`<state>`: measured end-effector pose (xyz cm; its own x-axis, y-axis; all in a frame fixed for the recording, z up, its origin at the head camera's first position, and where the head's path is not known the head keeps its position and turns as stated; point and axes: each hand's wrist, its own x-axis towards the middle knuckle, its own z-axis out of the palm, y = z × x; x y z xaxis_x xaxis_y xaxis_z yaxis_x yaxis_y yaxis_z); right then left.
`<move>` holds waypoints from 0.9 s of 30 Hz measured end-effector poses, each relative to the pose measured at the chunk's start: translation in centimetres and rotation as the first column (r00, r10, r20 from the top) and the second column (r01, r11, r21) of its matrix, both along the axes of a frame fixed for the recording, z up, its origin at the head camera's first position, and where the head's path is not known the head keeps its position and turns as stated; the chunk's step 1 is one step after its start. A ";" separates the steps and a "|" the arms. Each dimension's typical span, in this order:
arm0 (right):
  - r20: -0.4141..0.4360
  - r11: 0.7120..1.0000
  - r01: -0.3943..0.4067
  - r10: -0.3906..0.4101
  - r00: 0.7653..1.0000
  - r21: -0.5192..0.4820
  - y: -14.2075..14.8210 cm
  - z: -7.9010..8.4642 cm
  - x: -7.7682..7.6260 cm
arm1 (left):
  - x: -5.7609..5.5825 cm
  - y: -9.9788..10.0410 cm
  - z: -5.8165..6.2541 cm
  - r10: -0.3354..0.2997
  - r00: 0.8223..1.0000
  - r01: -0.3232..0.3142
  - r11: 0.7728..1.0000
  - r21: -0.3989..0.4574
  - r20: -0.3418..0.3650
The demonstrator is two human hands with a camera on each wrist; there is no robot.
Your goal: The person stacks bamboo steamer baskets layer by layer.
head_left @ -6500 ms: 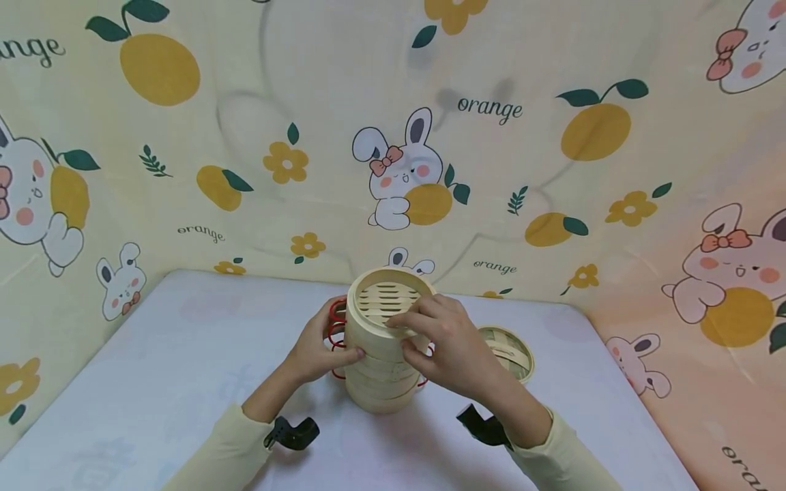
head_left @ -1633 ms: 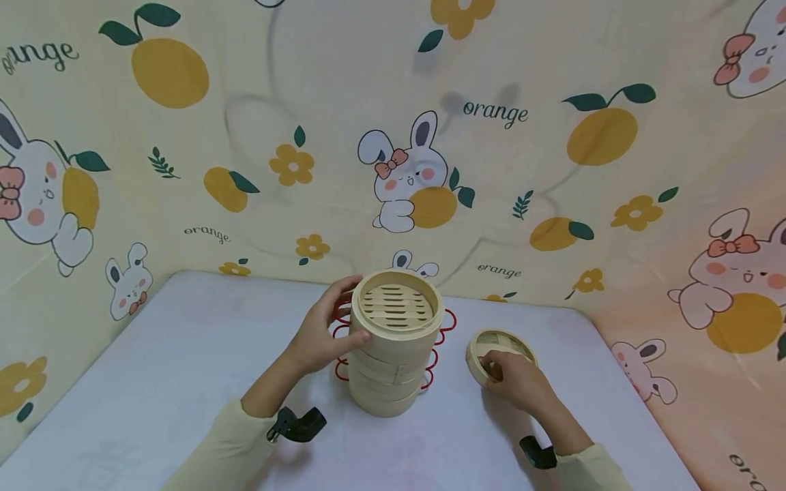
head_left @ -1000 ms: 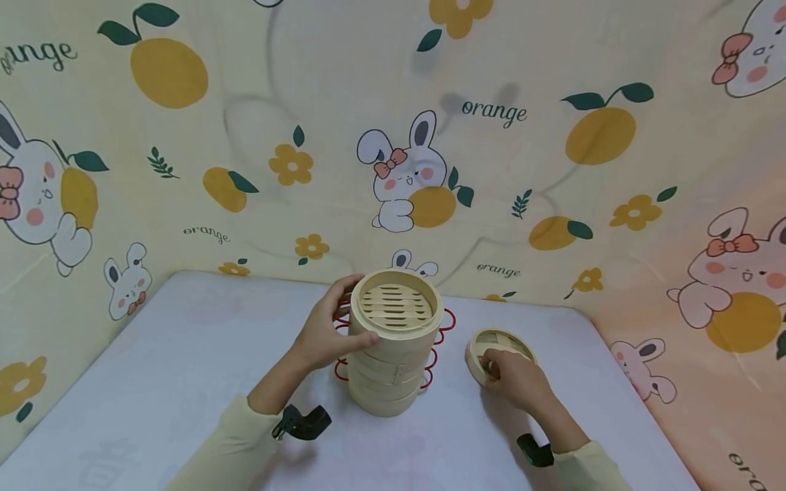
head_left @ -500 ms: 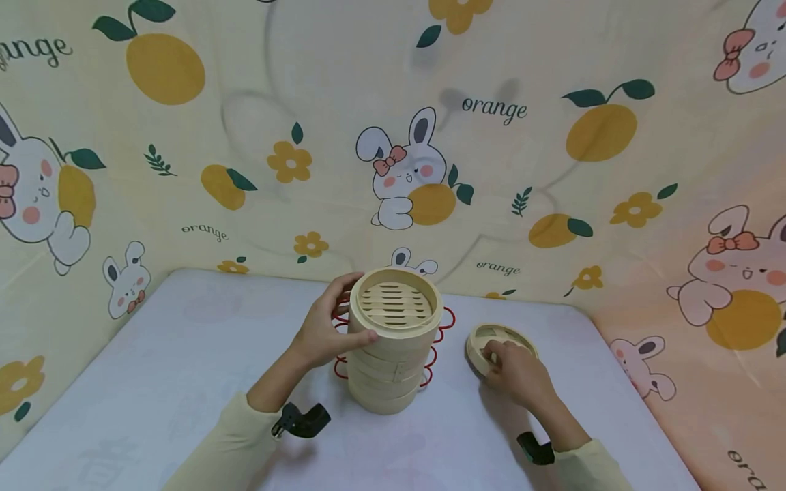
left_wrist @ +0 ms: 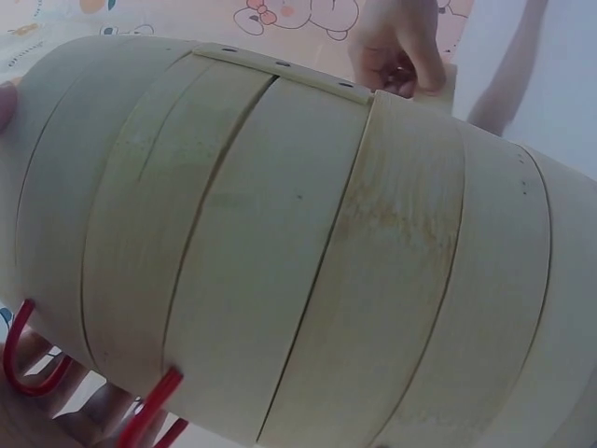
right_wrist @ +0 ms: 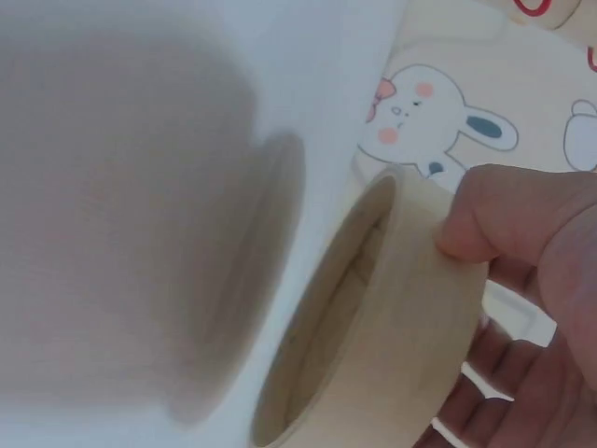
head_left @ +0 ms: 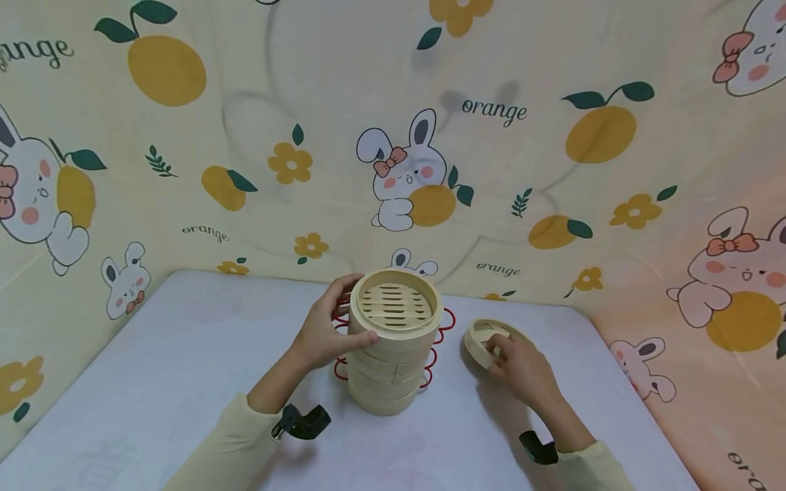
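A tall stack of round bamboo steamer baskets (head_left: 393, 365) stands upright, slatted base visible inside the top basket, red loops on both sides. My left hand (head_left: 322, 331) grips its upper left side, thumb across the front; the other fingers go behind it. The left wrist view is filled by the stack's pale bands (left_wrist: 252, 243), with the fingers (left_wrist: 28, 415) beside red loops. To the right, my right hand (head_left: 525, 372) holds the woven bamboo lid (head_left: 475, 343). In the right wrist view the lid (right_wrist: 401, 317) is tilted above its shadow, thumb pressing its edge.
The white-covered table (head_left: 202, 368) spreads around the stack. Behind it hangs a cloth (head_left: 331, 102) printed with rabbits and oranges, close to the stack's back. A black wrist camera (head_left: 302, 423) sits on the left wrist, another black camera (head_left: 538, 449) on the right.
Earlier the right hand was at the stack's top rim; it then went to the lid on the right. The lid has since risen and shifted slightly left. The left hand stays on the stack.
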<state>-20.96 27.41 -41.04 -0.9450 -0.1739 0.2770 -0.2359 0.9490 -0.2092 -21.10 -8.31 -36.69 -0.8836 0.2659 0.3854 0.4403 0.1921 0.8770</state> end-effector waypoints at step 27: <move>-0.298 0.994 -0.095 0.073 0.952 -0.060 -1.8 4.2 0.9 | 0.0 0.0 -0.1 0.007 1.000 -0.007 1.000 0.006 -0.005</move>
